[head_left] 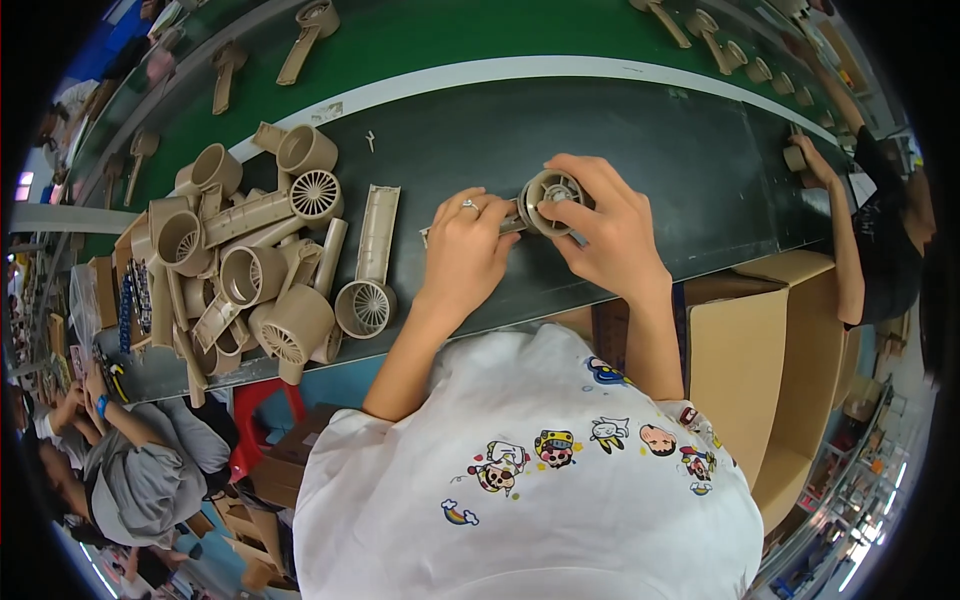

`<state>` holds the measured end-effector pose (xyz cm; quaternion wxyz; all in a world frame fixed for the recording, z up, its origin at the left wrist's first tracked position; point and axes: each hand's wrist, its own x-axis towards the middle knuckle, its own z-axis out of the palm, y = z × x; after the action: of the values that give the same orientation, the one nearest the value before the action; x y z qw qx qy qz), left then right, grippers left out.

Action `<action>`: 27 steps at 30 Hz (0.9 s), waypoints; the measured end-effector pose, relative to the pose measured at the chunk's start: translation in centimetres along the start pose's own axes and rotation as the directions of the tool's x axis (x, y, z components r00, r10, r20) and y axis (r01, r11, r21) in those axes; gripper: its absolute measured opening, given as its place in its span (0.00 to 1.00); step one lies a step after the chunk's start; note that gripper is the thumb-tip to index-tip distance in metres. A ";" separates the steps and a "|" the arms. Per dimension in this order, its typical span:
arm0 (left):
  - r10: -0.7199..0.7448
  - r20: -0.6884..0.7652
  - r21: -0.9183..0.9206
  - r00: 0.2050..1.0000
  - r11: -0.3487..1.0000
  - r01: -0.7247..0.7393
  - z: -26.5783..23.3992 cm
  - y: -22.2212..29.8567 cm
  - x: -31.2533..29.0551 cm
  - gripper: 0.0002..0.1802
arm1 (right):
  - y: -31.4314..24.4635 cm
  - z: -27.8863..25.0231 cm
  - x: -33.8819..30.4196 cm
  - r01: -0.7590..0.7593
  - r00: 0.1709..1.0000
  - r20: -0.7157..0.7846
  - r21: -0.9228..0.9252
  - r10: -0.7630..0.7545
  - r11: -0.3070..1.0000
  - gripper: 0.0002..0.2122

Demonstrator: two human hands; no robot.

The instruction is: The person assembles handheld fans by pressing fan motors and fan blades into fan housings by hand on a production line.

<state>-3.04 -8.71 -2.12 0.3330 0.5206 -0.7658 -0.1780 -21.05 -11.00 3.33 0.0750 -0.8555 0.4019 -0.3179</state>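
A beige plastic hair dryer housing [533,192] is held over the dark work table in front of me. My left hand [463,248] is closed around its handle, which pokes out past the fingers on the left. My right hand [618,232] grips the round barrel, with the thumb across its open mouth and the other fingers along the far side. Inside the barrel sits a round part, partly covered by the thumb. Nearest to my left hand lies another housing [378,235], its trough-shaped handle pointing away and its spoked grille end toward me.
A heap of similar housings [252,275] covers the table's left side. Small beige pieces [371,141] lie near the far strip. Beyond, a green conveyor belt [450,35] carries more housings. An open cardboard box [740,350] stands at right, near a co-worker's arm [845,220]. Other people sit at left.
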 end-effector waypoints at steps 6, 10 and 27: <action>-0.007 0.006 -0.058 1.000 0.998 0.007 1.0 -0.3 0.0 0.09 | 0.2 -0.1 0.8 -0.039 0.988 0.151 0.058 0.030 0.998 0.11; -0.002 0.012 -0.085 1.000 0.996 0.003 0.9 -0.8 0.1 0.04 | 0.6 -0.2 0.4 -0.157 0.976 0.185 0.220 0.117 0.963 0.12; -0.129 0.003 -0.207 0.992 0.970 0.127 1.8 -1.5 -0.3 0.04 | 4.2 4.8 -2.8 -0.211 0.955 0.058 0.819 0.290 0.533 0.11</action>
<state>-3.25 -9.11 -4.45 0.3771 0.5322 -0.7063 -0.2751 -22.18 -12.40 -3.41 0.4888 -0.6425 0.3304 -0.4890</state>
